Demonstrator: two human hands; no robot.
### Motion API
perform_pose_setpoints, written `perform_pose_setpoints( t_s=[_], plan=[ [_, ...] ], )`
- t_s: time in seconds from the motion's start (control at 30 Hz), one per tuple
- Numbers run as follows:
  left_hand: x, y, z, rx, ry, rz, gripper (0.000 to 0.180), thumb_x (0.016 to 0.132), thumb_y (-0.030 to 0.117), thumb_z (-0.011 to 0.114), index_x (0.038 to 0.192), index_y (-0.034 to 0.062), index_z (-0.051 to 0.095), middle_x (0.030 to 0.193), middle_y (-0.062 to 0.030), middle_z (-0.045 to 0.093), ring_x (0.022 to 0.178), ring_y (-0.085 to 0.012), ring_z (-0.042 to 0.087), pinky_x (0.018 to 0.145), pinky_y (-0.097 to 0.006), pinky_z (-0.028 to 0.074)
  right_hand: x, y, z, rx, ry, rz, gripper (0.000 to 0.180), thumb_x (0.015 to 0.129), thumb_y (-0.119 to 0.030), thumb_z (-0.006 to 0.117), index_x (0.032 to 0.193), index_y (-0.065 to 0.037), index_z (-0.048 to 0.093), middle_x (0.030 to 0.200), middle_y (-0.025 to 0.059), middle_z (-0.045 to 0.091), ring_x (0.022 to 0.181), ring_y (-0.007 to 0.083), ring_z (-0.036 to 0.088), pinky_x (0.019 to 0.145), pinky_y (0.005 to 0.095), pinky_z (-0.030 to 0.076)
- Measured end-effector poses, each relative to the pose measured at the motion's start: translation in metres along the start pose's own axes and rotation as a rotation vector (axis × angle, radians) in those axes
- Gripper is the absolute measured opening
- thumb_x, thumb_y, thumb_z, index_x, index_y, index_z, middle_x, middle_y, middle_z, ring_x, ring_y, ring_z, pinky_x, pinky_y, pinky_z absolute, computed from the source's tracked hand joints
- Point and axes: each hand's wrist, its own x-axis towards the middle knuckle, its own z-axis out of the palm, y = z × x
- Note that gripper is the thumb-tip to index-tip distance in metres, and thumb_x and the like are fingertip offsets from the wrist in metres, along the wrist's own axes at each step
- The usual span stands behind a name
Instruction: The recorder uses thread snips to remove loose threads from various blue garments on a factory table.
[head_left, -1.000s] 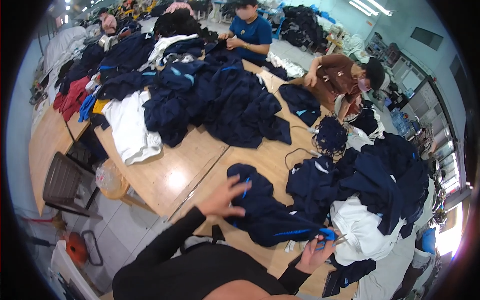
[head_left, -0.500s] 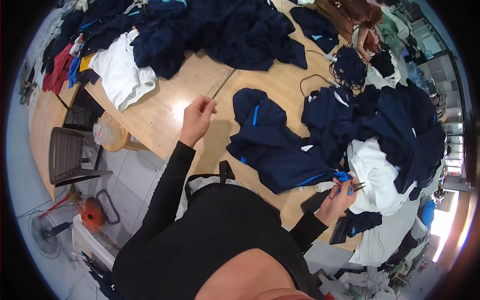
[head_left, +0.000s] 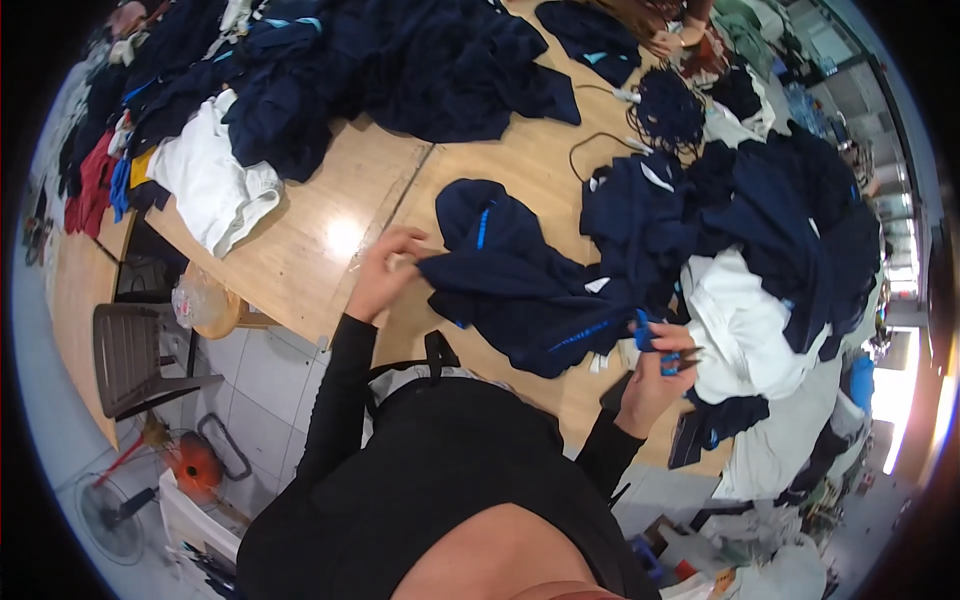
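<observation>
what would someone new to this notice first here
Probably the big navy heap spread over the far part of the pale table. Next, two white patches stand out against the dark clothes: a garment at the left and a bunched cloth at the right. Nearer the person, a bright blue strip shows on the navy piece lying in front.

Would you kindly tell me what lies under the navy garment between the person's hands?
Under the navy garment is the wooden tabletop; anything else beneath is covered and cannot be seen.
</observation>
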Motion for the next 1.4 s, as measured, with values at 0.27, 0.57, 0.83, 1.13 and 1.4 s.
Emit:
perform_pose_setpoints(
  t_s=[0.27, 0.57, 0.83, 1.13, 1.4],
  plan=[
    [-0.019, -0.039, -0.066, -0.158, 0.134, -0.166, 0.020, 0.077, -0.005, 0.061, 0.096, 0.0012, 0.064, 0.108, -0.0084, 0.072, 0.103, -0.0179, 0.067, 0.094, -0.031, 0.052, 0.015, 0.040, 0.033, -0.039, -0.775, 0.316, 0.014, 0.103, 0.000, 0.065, 0.111, 0.003, 0.076, 0.101, 0.0101, 0.079, 0.100, 0.0186, 0.073, 0.098, 0.0357, 0.055],
    [-0.025, 0.013, -0.077, 0.308, -0.351, -0.049, 0.071, 0.080, 0.005, 0.085, 0.148, 0.0176, 0.069, 0.174, -0.0184, 0.033, 0.163, -0.0362, 0.031, 0.129, -0.043, 0.032, 0.045, 0.179, 0.100, -0.802, -0.600, 0.210, 0.036, 0.089, -0.031, 0.082, 0.105, 0.000, 0.077, 0.104, 0.0268, 0.075, 0.106, 0.0465, 0.072, 0.089, 0.0523, 0.057],
    [0.038, 0.108, -0.161, 0.791, 1.216, 0.396, 0.097, 0.096, 0.041, 0.084, 0.165, -0.0007, 0.031, 0.173, -0.0377, 0.012, 0.162, -0.0525, 0.010, 0.131, -0.058, 0.014, 0.057, 0.128, 0.080, -0.629, -0.457, 0.077, 0.026, 0.102, -0.021, 0.072, 0.101, 0.005, 0.068, 0.091, 0.0247, 0.074, 0.084, 0.0417, 0.072, 0.077, 0.0439, 0.055],
    [0.005, -0.048, -0.078, 1.066, -0.087, 0.125, 0.081, 0.069, 0.023, 0.097, 0.144, 0.0224, 0.067, 0.175, -0.0354, 0.012, 0.161, -0.0621, 0.006, 0.128, -0.066, 0.022, 0.040, 0.124, 0.048, -0.411, -0.161, 0.202, 0.025, 0.114, -0.021, 0.058, 0.103, 0.001, 0.065, 0.096, 0.0139, 0.081, 0.093, 0.0206, 0.076, 0.088, 0.0336, 0.055],
    [-0.011, -0.045, -0.008, 0.381, 0.271, -0.016, 0.035, 0.088, -0.002, 0.076, 0.119, 0.0100, 0.065, 0.136, -0.0204, 0.061, 0.133, -0.0370, 0.054, 0.109, -0.043, 0.046, -0.022, 0.081, 0.121, -0.435, -0.734, 0.123, 0.029, 0.089, -0.011, 0.086, 0.112, 0.000, 0.073, 0.097, 0.0121, 0.076, 0.090, 0.0227, 0.074, 0.083, 0.0356, 0.057]
  ],
)
